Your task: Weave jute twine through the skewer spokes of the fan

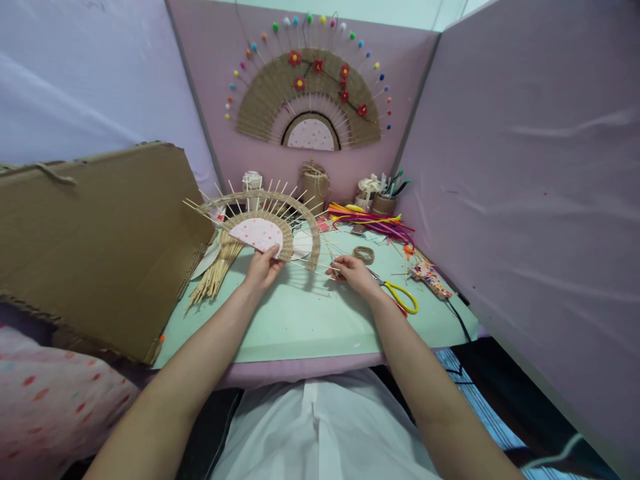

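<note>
My left hand grips the lower edge of a half-made fan: a pink dotted half-disc ringed with jute twine and thin wooden sticks fanning outward, held tilted above the table. My right hand is closed in a pinch at the fan's right end, on a thin stick or twine strand that I cannot make out. Both forearms reach in from the bottom of the view.
A finished fan with red flowers and coloured beads hangs on the back wall. On the green table lie yellow-handled scissors, a twine roll, loose sticks, coloured strips and jars. A large cardboard sheet leans at left.
</note>
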`<control>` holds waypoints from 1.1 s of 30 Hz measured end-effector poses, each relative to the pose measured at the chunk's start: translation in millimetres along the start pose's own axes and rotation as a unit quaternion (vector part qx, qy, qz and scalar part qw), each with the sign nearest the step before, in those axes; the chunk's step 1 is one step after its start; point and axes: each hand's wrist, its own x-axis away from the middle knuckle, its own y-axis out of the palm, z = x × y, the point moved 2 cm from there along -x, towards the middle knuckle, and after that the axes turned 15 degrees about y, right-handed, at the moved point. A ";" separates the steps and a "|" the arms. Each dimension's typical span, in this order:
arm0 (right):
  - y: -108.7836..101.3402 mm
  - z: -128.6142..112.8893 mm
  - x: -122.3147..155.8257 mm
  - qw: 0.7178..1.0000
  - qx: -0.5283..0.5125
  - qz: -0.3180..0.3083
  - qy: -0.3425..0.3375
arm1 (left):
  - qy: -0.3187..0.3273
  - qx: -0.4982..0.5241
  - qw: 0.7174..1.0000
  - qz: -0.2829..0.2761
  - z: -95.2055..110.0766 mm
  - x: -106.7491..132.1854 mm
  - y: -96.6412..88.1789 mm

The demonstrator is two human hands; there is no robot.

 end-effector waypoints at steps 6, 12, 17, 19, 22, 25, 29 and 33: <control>-3.8 3.5 2.6 0.993 -0.048 -0.070 0.085 | -0.009 0.000 1.000 -0.001 -3.9 -2.9 -2.9; -4.9 6.7 1.3 0.994 0.026 -0.052 0.094 | -0.052 -0.031 0.998 0.032 -8.1 -5.7 -9.6; -6.4 4.5 4.2 0.993 0.078 -0.015 0.093 | -0.096 -0.089 0.989 0.066 -13.7 -9.7 -18.4; -6.1 3.3 5.3 0.991 0.084 -0.009 0.099 | -0.100 -0.113 0.985 0.077 -14.3 -10.6 -21.3; -4.6 1.3 6.0 0.992 0.088 0.000 0.093 | -0.140 -0.154 0.976 0.064 -10.8 -11.5 -25.5; -3.3 -0.2 6.1 0.992 0.101 0.015 0.068 | -0.232 -0.258 0.938 -0.014 -2.1 -14.0 -33.8; -2.0 1.1 5.6 0.990 0.128 0.028 0.043 | -0.155 -0.458 0.871 -0.085 14.5 -22.5 -45.2; -1.0 4.2 3.3 0.987 0.152 0.033 0.035 | 0.092 -0.561 0.804 -0.175 18.3 -13.0 -19.7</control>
